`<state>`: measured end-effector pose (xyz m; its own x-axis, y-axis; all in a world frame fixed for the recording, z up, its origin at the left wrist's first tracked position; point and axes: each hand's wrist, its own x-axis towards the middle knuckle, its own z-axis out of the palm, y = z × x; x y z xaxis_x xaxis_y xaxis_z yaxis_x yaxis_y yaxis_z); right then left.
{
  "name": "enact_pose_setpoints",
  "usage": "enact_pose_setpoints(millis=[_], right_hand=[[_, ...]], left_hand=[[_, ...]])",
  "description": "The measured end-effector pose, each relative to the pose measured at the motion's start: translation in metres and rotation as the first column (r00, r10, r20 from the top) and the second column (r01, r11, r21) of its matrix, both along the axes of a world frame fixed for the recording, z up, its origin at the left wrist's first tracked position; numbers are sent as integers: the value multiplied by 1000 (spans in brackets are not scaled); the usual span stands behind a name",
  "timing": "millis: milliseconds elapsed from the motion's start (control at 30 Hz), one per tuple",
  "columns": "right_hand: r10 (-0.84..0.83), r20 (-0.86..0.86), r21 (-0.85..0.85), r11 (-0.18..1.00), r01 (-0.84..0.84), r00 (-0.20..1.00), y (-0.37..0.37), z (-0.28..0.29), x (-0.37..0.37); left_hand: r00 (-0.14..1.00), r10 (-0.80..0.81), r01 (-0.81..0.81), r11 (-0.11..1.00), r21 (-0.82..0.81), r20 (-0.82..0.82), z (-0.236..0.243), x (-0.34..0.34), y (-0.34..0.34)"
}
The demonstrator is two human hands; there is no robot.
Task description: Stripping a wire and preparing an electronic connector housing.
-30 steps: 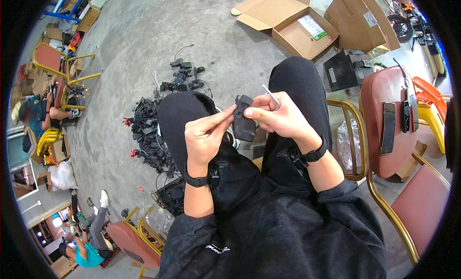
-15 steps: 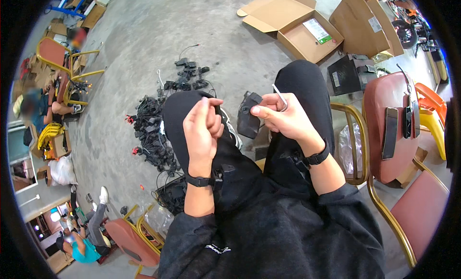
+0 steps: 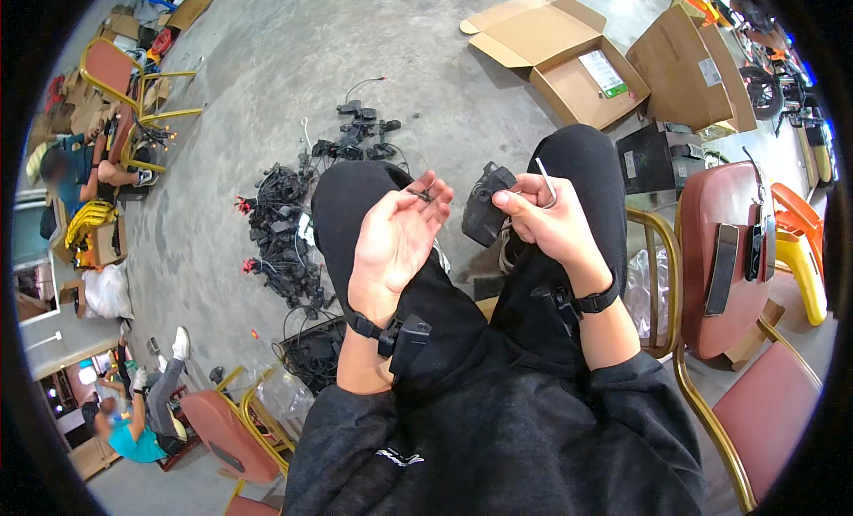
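Note:
My left hand is turned palm up above my left knee. Small dark pieces, which look like screws, rest on its fingers; they are too small to make out fully. To its right, my right hand holds a black plastic housing between thumb and fingers. An L-shaped metal hex key sticks up from the same hand, its short end tucked by the fingers. The two hands are apart. Below the left one, on the floor, lies a pile of black cabled parts.
An open cardboard box lies on the floor ahead, with a black case nearer. At my right a red-brown chair bears a phone. Two people sit at the left. Another chair stands at lower left.
My left hand has turned from curled fingers to palm up, showing the small dark pieces. The right hand keeps the housing and hex key. The whole view has shifted slightly.

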<state>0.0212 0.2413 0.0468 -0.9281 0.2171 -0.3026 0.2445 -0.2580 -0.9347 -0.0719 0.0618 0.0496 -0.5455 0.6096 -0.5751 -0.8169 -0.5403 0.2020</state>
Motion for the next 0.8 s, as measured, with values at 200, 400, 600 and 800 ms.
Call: enact_pose_setpoints(millis=[200, 400, 600, 800], right_hand=[[-46, -15, -33, 998, 45, 999, -7, -1, -3], [-71, -58, 2, 997, 71, 996, -2, -6, -2], [-79, -62, 57, 995, 82, 995, -6, -8, -2], [-85, -60, 38, 995, 87, 995, -11, -7, -5]], left_hand=[[919, -194, 180, 981, -73, -343, -2, 6, -4], [793, -366, 287, 929, -231, -487, 2, 11, -1], [762, -432, 369, 902, -225, -482, 1, 14, -2], [752, -362, 252, 930, -268, -551, -1, 16, 0]])
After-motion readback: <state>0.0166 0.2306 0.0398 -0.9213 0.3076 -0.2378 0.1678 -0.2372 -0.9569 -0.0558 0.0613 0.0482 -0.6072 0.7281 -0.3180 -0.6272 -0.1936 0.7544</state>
